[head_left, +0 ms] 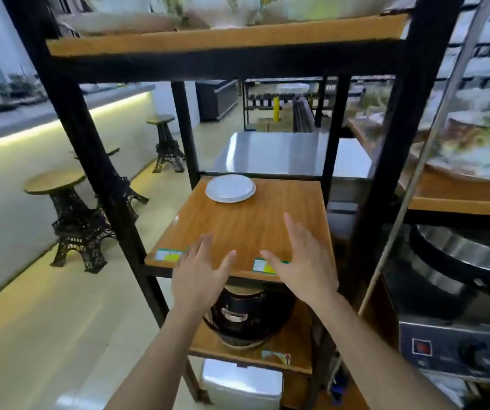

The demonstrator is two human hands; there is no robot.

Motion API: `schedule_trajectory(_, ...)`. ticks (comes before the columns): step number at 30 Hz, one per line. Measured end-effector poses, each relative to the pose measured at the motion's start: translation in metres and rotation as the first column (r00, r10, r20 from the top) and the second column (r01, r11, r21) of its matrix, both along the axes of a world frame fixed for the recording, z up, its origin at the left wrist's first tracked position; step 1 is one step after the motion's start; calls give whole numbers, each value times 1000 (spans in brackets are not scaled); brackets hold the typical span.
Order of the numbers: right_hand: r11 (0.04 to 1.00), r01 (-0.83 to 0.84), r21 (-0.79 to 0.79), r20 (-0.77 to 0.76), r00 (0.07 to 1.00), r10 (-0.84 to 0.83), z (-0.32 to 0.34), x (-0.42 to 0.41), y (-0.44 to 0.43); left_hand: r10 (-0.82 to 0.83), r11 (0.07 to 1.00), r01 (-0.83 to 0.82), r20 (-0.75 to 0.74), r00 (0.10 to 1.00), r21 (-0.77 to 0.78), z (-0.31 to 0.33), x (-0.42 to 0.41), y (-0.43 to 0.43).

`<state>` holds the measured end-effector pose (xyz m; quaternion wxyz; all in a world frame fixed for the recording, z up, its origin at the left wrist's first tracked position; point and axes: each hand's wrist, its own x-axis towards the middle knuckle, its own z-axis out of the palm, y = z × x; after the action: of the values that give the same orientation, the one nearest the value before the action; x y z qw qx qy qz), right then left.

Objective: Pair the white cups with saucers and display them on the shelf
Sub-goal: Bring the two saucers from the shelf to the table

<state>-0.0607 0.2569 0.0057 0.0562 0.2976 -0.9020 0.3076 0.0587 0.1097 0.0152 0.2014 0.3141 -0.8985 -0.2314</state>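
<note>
Wooden shelf (246,229) with white saucer (230,188); both hands' fingers (205,242) spread, empty, palms down.

Wooden shelf (246,229) in black frame: white saucers (230,188) stacked at back left, two labels on front edge.

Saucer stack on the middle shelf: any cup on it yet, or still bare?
Bare. The saucer stack sits at the shelf's back with nothing on top; both hands, left hand and right hand, are open and empty.
</note>
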Motion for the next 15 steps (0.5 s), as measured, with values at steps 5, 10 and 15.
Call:
schedule_trajectory(5, 999, -9, -52, 25, 1000, 10, 1, -48, -56, 14, 997, -14, 5, 1000, 71, -5, -43, -53)
schedule_trajectory(10, 997, 73, -38, 96, 993, -69, -1, -87, -112, -43, 994, 44, -15, 999, 97, -4, -93, -110)
schedule_trajectory(15, 986, 164, 2, 68, 984, -164, 4, -129, -163, -74, 996, 79, -99, 992, 45, 4, -138, -159)
